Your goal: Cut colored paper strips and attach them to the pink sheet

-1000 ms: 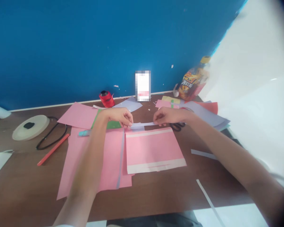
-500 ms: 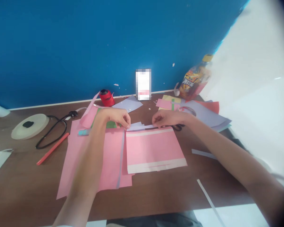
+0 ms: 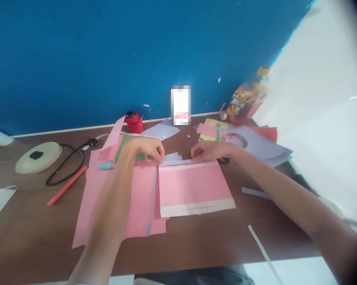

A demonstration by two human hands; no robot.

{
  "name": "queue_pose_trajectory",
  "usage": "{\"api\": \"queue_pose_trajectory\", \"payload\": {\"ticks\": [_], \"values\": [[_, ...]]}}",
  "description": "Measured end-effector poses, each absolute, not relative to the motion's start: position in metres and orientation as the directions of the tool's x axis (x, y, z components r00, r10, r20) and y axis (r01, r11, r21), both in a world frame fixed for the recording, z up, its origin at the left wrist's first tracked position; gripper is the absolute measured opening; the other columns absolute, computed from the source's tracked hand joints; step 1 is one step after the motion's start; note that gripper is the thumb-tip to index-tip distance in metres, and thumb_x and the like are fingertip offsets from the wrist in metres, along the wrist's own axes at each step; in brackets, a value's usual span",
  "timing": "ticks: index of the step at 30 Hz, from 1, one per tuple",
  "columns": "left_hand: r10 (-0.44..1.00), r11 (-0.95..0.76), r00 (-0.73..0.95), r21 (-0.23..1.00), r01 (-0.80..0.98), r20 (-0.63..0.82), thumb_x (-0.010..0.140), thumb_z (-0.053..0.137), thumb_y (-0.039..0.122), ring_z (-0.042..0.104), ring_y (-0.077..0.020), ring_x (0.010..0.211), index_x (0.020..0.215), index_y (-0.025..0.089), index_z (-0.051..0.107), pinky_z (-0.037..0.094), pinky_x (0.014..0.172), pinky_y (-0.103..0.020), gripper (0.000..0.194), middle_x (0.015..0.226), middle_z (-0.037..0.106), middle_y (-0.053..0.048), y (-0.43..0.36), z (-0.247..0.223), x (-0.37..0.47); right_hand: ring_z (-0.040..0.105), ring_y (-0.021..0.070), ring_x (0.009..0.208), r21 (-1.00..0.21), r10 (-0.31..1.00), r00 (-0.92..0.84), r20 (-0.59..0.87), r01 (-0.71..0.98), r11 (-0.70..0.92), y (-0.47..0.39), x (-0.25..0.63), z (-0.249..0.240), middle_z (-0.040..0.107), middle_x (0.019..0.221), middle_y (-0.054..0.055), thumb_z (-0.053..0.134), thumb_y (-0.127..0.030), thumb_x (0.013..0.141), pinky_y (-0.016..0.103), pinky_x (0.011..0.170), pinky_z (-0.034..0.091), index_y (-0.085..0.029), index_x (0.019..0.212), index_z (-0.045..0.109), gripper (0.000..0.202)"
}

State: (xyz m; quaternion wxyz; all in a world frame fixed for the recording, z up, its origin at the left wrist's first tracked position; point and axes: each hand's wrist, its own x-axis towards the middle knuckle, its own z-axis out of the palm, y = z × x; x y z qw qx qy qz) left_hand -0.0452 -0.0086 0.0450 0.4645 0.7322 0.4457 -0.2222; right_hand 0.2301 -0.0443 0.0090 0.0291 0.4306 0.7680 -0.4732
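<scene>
A narrow pale lavender paper strip (image 3: 177,162) stretches between my hands along the far edge of a pink paper piece (image 3: 190,187). White bands run across that piece near its far and near edges. My left hand (image 3: 151,149) pinches the strip's left end at the far left corner. Toward the right end, my right hand (image 3: 207,151) has its fingers curled and pinched on the same strip. Under my left forearm lie larger pink sheets (image 3: 139,198), with a green piece (image 3: 123,146) and a light blue capped item (image 3: 106,165) on them.
On the left are a red stick (image 3: 67,186), a black cable (image 3: 58,181) and a round pale lid (image 3: 38,157). A red container (image 3: 135,122) stands near the wall. Coloured papers (image 3: 261,144) and a drink bottle (image 3: 245,99) occupy the back right. Loose white strips (image 3: 260,245) lie at right.
The strip has come slightly nearer, down onto the far edge of the pink piece. Both hands keep their pinch and have barely shifted.
</scene>
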Motion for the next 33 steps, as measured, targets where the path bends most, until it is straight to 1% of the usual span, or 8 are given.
{"api": "queue_pose_trajectory", "payload": {"ticks": [3, 5, 8, 12, 16, 21, 33], "values": [[0.454, -0.155, 0.496, 0.482, 0.862, -0.741, 0.064, 0.073, 0.039, 0.061, -0.0156, 0.078, 0.083, 0.017, 0.073, 0.05, 0.061, -0.02, 0.029, 0.087, 0.071, -0.005, -0.011, 0.042, -0.048, 0.045, 0.0098, 0.058, -0.702, 0.64, -0.614, -0.462, 0.694, 0.159, -0.044, 0.229, 0.009, 0.056, 0.068, 0.0, 0.065, -0.048, 0.074, 0.023, 0.052, 0.032, -0.019, 0.078, 0.065, 0.03], [0.451, -0.153, 0.501, 0.489, 0.859, -0.739, 0.066, 0.072, 0.038, 0.06, -0.0152, 0.076, 0.082, 0.016, 0.072, 0.05, 0.06, -0.02, 0.027, 0.085, 0.069, -0.005, -0.013, 0.039, -0.05, 0.045, 0.0097, 0.058, -0.71, 0.644, -0.609, -0.463, 0.69, 0.142, -0.044, 0.229, 0.009, 0.056, 0.068, 0.0, 0.067, -0.048, 0.072, 0.023, 0.053, 0.033, -0.019, 0.078, 0.065, 0.03], [0.444, -0.154, 0.537, 0.529, 0.835, -0.718, 0.069, 0.07, 0.037, 0.059, -0.014, 0.073, 0.083, 0.015, 0.072, 0.049, 0.061, -0.02, 0.026, 0.08, 0.067, -0.005, -0.017, 0.035, -0.052, 0.045, 0.0093, 0.057, -0.722, 0.645, -0.613, -0.456, 0.679, 0.135, -0.044, 0.23, 0.007, 0.055, 0.066, -0.001, 0.067, -0.047, 0.072, 0.023, 0.053, 0.033, -0.019, 0.076, 0.064, 0.029], [0.442, -0.107, 0.56, 0.579, 0.808, -0.701, 0.071, 0.07, 0.038, 0.059, -0.0132, 0.074, 0.082, 0.014, 0.07, 0.049, 0.065, -0.02, 0.027, 0.079, 0.066, -0.004, -0.021, 0.031, -0.057, 0.046, 0.0093, 0.058, -0.735, 0.644, -0.622, -0.445, 0.664, 0.133, -0.044, 0.23, 0.006, 0.056, 0.067, -0.001, 0.067, -0.044, 0.073, 0.023, 0.054, 0.035, -0.018, 0.077, 0.065, 0.026], [0.438, -0.082, 0.585, 0.618, 0.782, -0.682, 0.071, 0.07, 0.041, 0.059, -0.0133, 0.073, 0.082, 0.015, 0.069, 0.05, 0.068, -0.022, 0.028, 0.077, 0.065, -0.004, -0.022, 0.028, -0.062, 0.048, 0.01, 0.058, -0.73, 0.628, -0.633, -0.453, 0.667, 0.146, -0.043, 0.231, 0.006, 0.058, 0.067, 0.0, 0.067, -0.045, 0.073, 0.023, 0.053, 0.036, -0.018, 0.077, 0.065, 0.027], [0.436, -0.09, 0.582, 0.61, 0.787, -0.686, 0.07, 0.07, 0.04, 0.059, -0.0128, 0.072, 0.08, 0.015, 0.069, 0.05, 0.066, -0.021, 0.027, 0.076, 0.066, -0.003, -0.023, 0.027, -0.062, 0.048, 0.0103, 0.058, -0.724, 0.633, -0.622, -0.461, 0.676, 0.138, -0.043, 0.231, 0.005, 0.059, 0.066, 0.0, 0.069, -0.047, 0.071, 0.023, 0.053, 0.036, -0.019, 0.078, 0.066, 0.029], [0.415, -0.095, 0.576, 0.597, 0.797, -0.704, 0.069, 0.07, 0.039, 0.061, -0.0143, 0.074, 0.078, 0.015, 0.069, 0.051, 0.069, -0.023, 0.026, 0.08, 0.069, -0.005, -0.019, 0.024, -0.059, 0.052, 0.0113, 0.06, -0.699, 0.63, -0.629, -0.455, 0.691, 0.185, -0.045, 0.23, 0.006, 0.061, 0.068, 0.001, 0.066, -0.039, 0.074, 0.023, 0.053, 0.036, -0.019, 0.076, 0.065, 0.02]]}}
